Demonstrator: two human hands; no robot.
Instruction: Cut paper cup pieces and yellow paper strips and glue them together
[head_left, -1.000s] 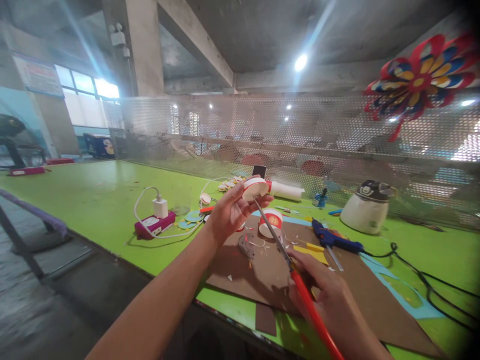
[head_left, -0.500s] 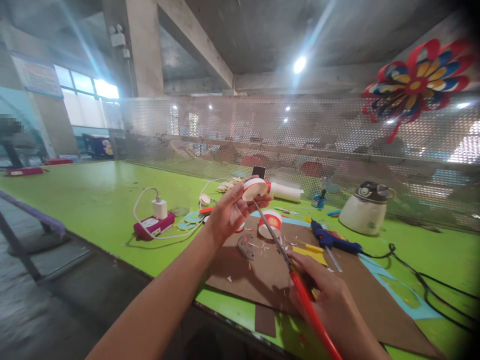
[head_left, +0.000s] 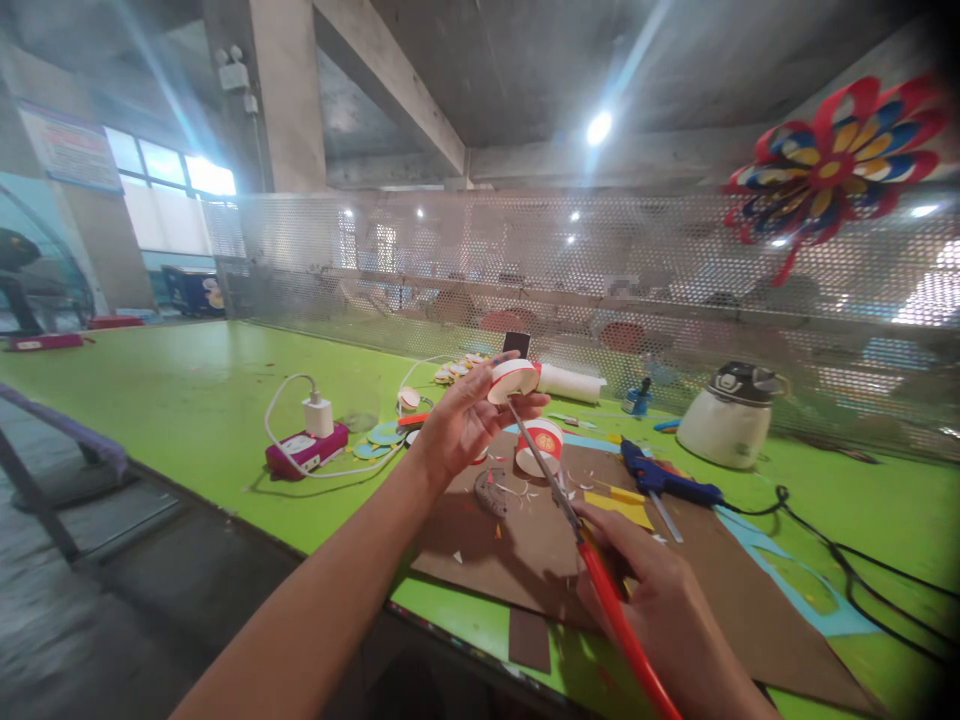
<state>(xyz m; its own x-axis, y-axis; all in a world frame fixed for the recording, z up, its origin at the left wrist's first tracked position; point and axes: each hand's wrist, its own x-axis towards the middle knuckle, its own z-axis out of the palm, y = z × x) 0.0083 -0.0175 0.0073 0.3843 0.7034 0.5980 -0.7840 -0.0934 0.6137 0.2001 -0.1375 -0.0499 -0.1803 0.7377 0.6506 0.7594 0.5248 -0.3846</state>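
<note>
My left hand is closed on the cut base of a white paper cup with a red rim, its round face tilted toward me. My right hand grips the red handles of a pair of scissors. The long blades point up and away, with their tips touching or just under the lower edge of the cup piece. Below them, a red and white paper cup piece stands on the brown board. A clear protractor and small paper scraps lie beside it.
A blue glue gun with a black cord rests at the right, near a white kettle-like pot. Left of my arm sits a purple power strip with a plugged-in charger. Behind the green table runs a perforated metal screen.
The cup piece and my left hand have shifted very slightly to the right. The scissors and my right hand are almost unmoved.
</note>
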